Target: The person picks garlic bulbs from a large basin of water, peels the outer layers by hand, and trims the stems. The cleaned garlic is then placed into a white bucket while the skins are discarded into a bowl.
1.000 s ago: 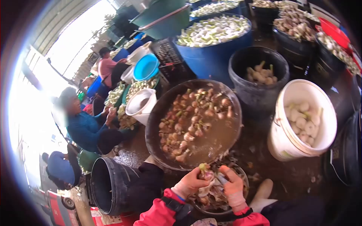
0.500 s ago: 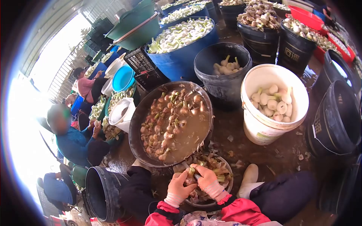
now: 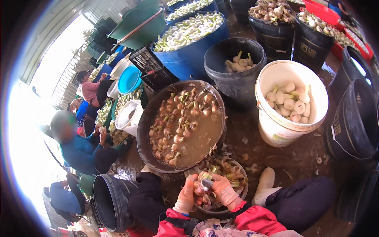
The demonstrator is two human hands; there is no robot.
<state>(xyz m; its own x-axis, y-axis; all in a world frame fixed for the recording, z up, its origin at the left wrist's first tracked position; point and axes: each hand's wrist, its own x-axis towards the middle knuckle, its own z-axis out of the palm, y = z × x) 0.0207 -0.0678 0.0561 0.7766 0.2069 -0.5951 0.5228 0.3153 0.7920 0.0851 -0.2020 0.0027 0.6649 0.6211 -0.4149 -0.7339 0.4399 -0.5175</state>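
Both of my hands wear pale, dirty gloves and meet over a bowl of peelings [image 3: 244, 179]. My left hand [image 3: 186, 197] is closed around a garlic bulb [image 3: 199, 187] with a pale green stem. In my right hand [image 3: 224, 190] is a small metal blade [image 3: 207, 183], held against the bulb. Just beyond them, a wide dark basin [image 3: 143, 136] holds unpeeled bulbs in muddy water. Peeled white bulbs lie in a white bucket [image 3: 272, 132] at the right and in a black bucket [image 3: 221, 85] behind.
Blue tubs [image 3: 185, 59] of peeled garlic stand at the back. Empty black buckets [image 3: 351, 130] line the right, another [image 3: 114, 205] is at the lower left. A person in blue [image 3: 79, 152] sits at the left. My boot [image 3: 265, 183] is right of the bowl.
The bulb and blade now show more plainly between my hands, and my right hand has shifted slightly right and down. The view has moved slightly.
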